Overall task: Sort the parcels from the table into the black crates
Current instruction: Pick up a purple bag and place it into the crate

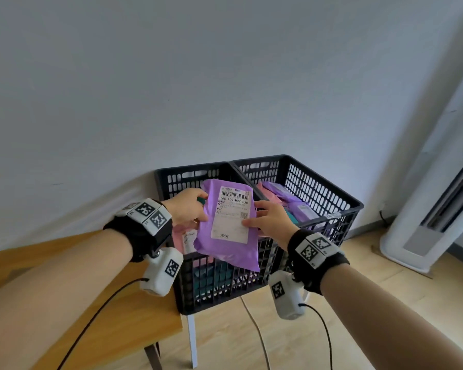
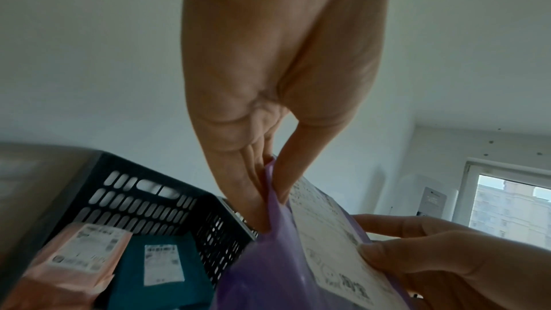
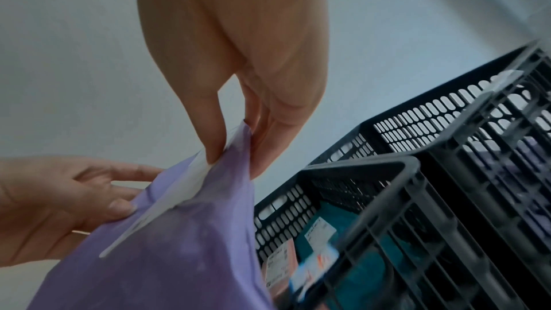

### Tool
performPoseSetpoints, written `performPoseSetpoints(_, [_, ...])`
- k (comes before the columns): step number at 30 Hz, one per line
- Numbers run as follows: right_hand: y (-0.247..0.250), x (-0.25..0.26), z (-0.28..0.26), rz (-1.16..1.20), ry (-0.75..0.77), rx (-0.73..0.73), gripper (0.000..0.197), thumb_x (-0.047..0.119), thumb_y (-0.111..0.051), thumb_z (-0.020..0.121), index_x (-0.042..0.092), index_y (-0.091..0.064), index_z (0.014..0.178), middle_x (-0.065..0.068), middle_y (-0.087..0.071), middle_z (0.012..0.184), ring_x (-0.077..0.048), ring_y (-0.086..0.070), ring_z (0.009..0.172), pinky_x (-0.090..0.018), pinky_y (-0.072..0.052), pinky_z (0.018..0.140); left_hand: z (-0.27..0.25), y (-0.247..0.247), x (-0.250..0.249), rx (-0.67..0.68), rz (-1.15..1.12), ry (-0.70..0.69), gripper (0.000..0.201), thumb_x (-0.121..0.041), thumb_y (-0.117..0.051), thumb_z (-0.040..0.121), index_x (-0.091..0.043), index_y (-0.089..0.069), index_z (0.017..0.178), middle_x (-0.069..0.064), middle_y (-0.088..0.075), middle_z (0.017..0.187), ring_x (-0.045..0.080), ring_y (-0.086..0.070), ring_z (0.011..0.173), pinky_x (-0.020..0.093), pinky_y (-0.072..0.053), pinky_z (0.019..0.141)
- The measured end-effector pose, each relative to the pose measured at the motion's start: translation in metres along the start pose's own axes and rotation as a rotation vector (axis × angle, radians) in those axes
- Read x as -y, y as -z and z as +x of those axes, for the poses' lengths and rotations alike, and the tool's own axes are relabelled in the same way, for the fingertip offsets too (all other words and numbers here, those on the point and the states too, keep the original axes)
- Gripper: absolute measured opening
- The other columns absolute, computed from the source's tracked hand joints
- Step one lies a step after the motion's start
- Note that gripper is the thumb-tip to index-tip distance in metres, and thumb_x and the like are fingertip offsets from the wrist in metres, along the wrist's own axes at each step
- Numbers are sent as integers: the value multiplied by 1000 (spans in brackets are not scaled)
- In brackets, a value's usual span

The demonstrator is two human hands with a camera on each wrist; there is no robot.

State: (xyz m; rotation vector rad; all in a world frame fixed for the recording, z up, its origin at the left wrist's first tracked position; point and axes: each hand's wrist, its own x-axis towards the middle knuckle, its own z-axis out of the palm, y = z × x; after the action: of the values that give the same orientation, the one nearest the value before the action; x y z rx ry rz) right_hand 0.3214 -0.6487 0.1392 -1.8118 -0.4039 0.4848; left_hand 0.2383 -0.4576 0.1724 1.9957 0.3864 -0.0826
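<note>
Plain white wall (image 1: 225,76), wood-look floor (image 1: 372,303), white floor-standing air conditioner (image 1: 422,209), window (image 2: 510,206).

Left crate (image 1: 171,180): open top partly covered by the held purple parcel (image 1: 226,249); pink and teal parcels piled inside.
Right crate (image 1: 318,182): opening unobstructed from above.
Behind: blocked by wall (image 1: 171,76).

Head view looks down from above; wrist views close, upward; all share purple parcel (image 1: 226,222).

parcel (image 1: 226,222) above left crate (image 1: 187,287)
</note>
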Motion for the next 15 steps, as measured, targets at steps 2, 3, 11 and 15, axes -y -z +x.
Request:
performPoseSetpoints(2, [4, 9, 20, -16, -20, 10, 46, -3, -71, 80, 5, -54, 122, -13, -67, 107, -25, -68, 95, -40, -58, 82, 19, 7, -6, 25, 6, 3, 39, 13, -59, 83, -8, -50, 115, 15, -64, 110, 30, -65, 100, 43, -57, 81])
performPoseSetpoints(3, [6, 13, 31, -24, -28, 20, 47, -2, -70, 80, 4, -54, 123, -11, -67, 105, -23, -68, 93, -38, -58, 80, 27, 12, -9, 28, 14, 12, 36, 13, -58, 83, -8, -52, 113, 15, -64, 110, 30, -65, 100, 45, -56, 83])
performPoseSetpoints(11, [9, 59, 115, -163, -46, 116, 43, -2, -66, 83, 3, -54, 124, -7, -65, 103, -20, -66, 92, -32, -58, 76, 103, 52, -19, -33, 139, 29, 28, 8, -67, 76, 6, -59, 104, 22, -67, 104, 36, -67, 96, 52, -55, 82])
performPoseSetpoints(15, [5, 64, 152, -230, -109, 200, 46, -3, -66, 83, 2, -52, 127, -7, -65, 105, -22, -66, 94, -39, -57, 83, 128, 58, -18, -58, 136, 117, 17, 12, -61, 81, -3, -58, 90, 10, -64, 89, 28, -64, 89, 40, -56, 79])
